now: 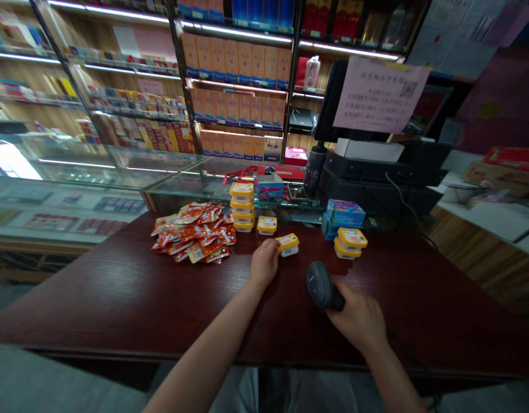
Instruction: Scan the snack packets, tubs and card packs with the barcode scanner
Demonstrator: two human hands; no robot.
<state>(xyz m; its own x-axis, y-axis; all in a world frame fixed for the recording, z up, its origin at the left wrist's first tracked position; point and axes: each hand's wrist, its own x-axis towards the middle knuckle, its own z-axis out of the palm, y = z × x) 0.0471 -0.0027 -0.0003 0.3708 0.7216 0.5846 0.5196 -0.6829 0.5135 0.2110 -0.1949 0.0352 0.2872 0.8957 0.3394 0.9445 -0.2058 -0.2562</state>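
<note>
My left hand [265, 263] grips the left end of a small tub with a yellow lid [289, 245], its barcode side facing me. In my right hand [362, 317] is a dark handheld barcode scanner [320, 287], its head tilted up and toward the left, a little right of the tub. A single yellow-lidded tub [267, 225] sits just behind my left hand. Beside it rises a stack of several such tubs [242, 207]. Farther right, two more tubs [349, 243] stand one on the other.
Orange-red snack packets [198, 234] lie heaped at the left. Blue boxes [342, 218] are stacked behind the right-hand tubs. A glass counter [178, 178] borders the back of the dark wooden table [161, 310]. A monitor with a pink notice [378, 94] stands at the back right.
</note>
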